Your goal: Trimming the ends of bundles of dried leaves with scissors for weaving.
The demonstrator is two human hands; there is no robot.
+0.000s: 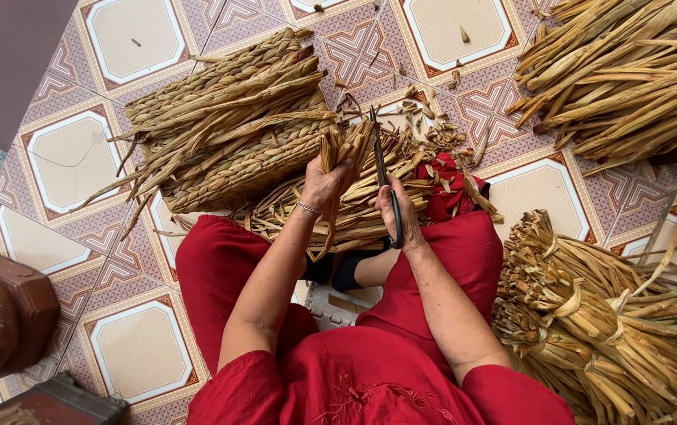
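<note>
Woven mat (232,126) blocks ahead, bundles (614,315) crowd right (bare tiles (71,157) left).

Dry straw-coloured plant fibre, matt and rough, over glazed patterned tile

The braided mat (232,126) at 11 o'clock is coarse woven fibre; loose stalks (621,71) at 1 o'clock and tied bundles (606,323) at 4 o'clock look papery and dull. The scissors (381,173) are dark metal, faintly shiny. The floor (71,157) is smooth ceramic; the red clothing (385,370) is soft matt cloth

You see no packages, labels, signs or screens here: nothing boxed, wrapped, tagged, posted or lit anywhere in your view.
</note>
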